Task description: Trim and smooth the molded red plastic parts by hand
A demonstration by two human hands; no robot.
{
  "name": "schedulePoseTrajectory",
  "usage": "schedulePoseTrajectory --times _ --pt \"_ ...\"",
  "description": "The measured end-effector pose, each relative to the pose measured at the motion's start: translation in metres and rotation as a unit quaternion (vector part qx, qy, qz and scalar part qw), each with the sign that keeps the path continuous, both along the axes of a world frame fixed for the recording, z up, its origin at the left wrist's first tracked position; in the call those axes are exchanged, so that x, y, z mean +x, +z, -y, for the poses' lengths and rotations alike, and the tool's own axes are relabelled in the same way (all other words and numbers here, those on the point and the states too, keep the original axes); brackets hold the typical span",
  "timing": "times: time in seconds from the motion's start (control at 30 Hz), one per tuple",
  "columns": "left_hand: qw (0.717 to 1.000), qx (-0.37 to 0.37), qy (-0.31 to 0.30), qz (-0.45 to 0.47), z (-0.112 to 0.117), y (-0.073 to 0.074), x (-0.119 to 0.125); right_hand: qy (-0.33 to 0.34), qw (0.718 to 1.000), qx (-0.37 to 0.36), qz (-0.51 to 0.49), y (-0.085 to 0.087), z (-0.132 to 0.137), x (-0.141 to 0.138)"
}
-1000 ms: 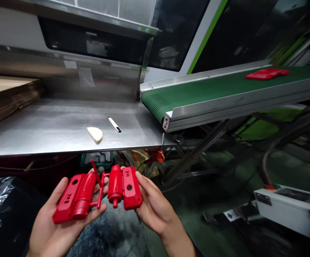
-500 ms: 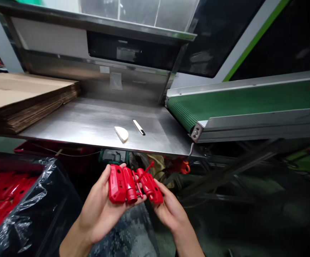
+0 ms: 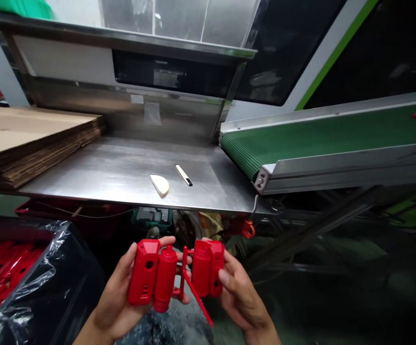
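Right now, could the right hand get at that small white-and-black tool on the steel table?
Probably not freely: the right hand is gripping one half of the red moulded part, below the table edge. The tool lies uncovered, though, with nothing in front of it.

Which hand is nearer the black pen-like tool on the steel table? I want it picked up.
Right, narrowly. The right hand sits below and slightly right of the black pen-like tool; the left hand lies below, farther left.

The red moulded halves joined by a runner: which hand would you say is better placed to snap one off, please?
Probably the right hand: it pinches the smaller right half beside the runner, while the left hand cradles the left half.
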State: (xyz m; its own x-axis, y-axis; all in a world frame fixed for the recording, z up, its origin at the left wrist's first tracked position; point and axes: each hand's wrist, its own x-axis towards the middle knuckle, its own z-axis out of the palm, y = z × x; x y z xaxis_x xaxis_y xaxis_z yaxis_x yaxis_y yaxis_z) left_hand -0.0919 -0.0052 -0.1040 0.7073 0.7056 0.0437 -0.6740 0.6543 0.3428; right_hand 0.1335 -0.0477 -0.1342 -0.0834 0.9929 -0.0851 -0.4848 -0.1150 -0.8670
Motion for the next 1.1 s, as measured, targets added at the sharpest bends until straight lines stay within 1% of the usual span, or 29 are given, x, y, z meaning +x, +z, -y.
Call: schedulePoseTrajectory --times 0.03,0.1,0.13,0.17,0.2,0.23,0.27,0.3,0.33,0.37,0.4,0.43,0.47,0.5,0.53,0.57,0.6,0.67,0.7,0.73,0.77,0.8,0.87,0.9,0.93,0.97,1.03,1.07,1.1 --pt "1.000 0.008 -0.002 -0.004 -0.002 -0.002 -0.002 0.014 0.998 0.011 0.055 0.003 0.001 0.000" --pt "0.999 0.011 -0.004 -0.031 -0.006 -0.003 -0.006 0.000 0.990 0.025 0.140 0.007 0.003 0.002" --pt "0.999 0.002 -0.009 -0.047 -0.007 -0.003 -0.007 -0.022 0.976 0.066 0.205 0.009 0.003 0.004" --pt "0.998 -0.012 -0.017 -0.061 -0.009 -0.003 -0.007 -0.047 0.943 0.138 0.300 0.011 0.004 0.006" --pt "0.997 -0.029 -0.030 -0.070 -0.011 -0.002 -0.008 -0.070 0.879 0.230 0.411 0.013 0.004 0.008" --pt "0.995 -0.046 -0.047 -0.074 -0.012 -0.002 -0.007 -0.092 0.787 0.320 0.519 0.016 0.004 0.010" --pt "0.993 -0.062 -0.063 -0.075 -0.014 -0.002 -0.007 -0.116 0.689 0.391 0.599 0.020 0.005 0.012" --pt "0.992 -0.072 -0.072 -0.073 -0.015 -0.002 -0.007 -0.146 0.635 0.421 0.630 0.024 0.004 0.013" --pt "0.992 -0.076 -0.073 -0.069 -0.015 -0.001 -0.006 -0.185 0.643 0.411 0.619 0.030 0.003 0.014" --pt "0.993 -0.073 -0.063 -0.063 -0.016 0.000 -0.007 -0.230 0.683 0.379 0.580 0.037 -0.001 0.014" --pt "0.995 -0.065 -0.041 -0.057 -0.017 0.001 -0.007 -0.262 0.746 0.322 0.520 0.045 -0.007 0.015" --pt "0.997 -0.055 -0.013 -0.053 -0.017 0.002 -0.008 -0.275 0.808 0.254 0.454 0.054 -0.016 0.016" --pt "0.998 -0.042 0.014 -0.049 -0.018 0.003 -0.009 -0.269 0.854 0.190 0.401 0.062 -0.029 0.017" --pt "0.998 -0.031 0.035 -0.047 -0.019 0.004 -0.010 -0.253 0.882 0.139 0.373 0.070 -0.045 0.020" --pt "0.997 -0.019 0.049 -0.047 -0.019 0.004 -0.011 -0.237 0.894 0.105 0.365 0.077 -0.065 0.024" --pt "0.997 -0.007 0.054 -0.047 -0.020 0.005 -0.012 -0.226 0.899 0.079 0.367 0.084 -0.087 0.030" --pt "0.998 0.004 0.053 -0.044 -0.020 0.005 -0.012 -0.226 0.893 0.064 0.385 0.088 -0.110 0.036" --pt "0.998 0.021 0.043 -0.036 -0.020 0.006 -0.011 -0.240 0.864 0.051 0.440 0.096 -0.153 0.051" --pt "0.998 0.023 0.043 -0.033 -0.020 0.007 -0.009 -0.243 0.852 0.046 0.461 0.098 -0.169 0.057" --pt "0.998 0.019 0.048 -0.033 -0.019 0.008 -0.007 -0.243 0.843 0.044 0.478 0.100 -0.178 0.063" --pt "0.998 0.007 0.060 -0.035 -0.018 0.009 -0.005 -0.244 0.837 0.046 0.488 0.102 -0.181 0.066" --pt "0.996 -0.010 0.077 -0.041 -0.016 0.011 -0.003 -0.248 0.832 0.052 0.494 0.103 -0.177 0.067" --pt "0.991 -0.046 0.112 -0.059 -0.015 0.015 0.002 -0.254 0.831 0.063 0.491 0.100 -0.149 0.059" --pt "0.988 -0.061 0.126 -0.071 -0.014 0.016 0.005 -0.243 0.839 0.065 0.483 0.097 -0.128 0.050" --pt "0.984 -0.073 0.139 -0.082 -0.015 0.018 0.008 -0.216 0.854 0.059 0.469 0.091 -0.104 0.039" --pt "0.981 -0.083 0.149 -0.093 -0.016 0.019 0.011 -0.162 0.876 0.047 0.451 0.083 -0.081 0.026" --pt "0.977 -0.099 0.149 -0.115 -0.020 0.017 0.019 -0.017 0.922 0.013 0.387 0.061 -0.041 0.000" --pt "0.976 -0.107 0.141 -0.127 -0.022 0.014 0.023 0.016 0.934 0.004 0.356 0.048 -0.027 -0.010" --pt "0.976 -0.113 0.130 -0.135 -0.025 0.010 0.028 0.032 0.942 0.000 0.335 0.035 -0.018 -0.018"
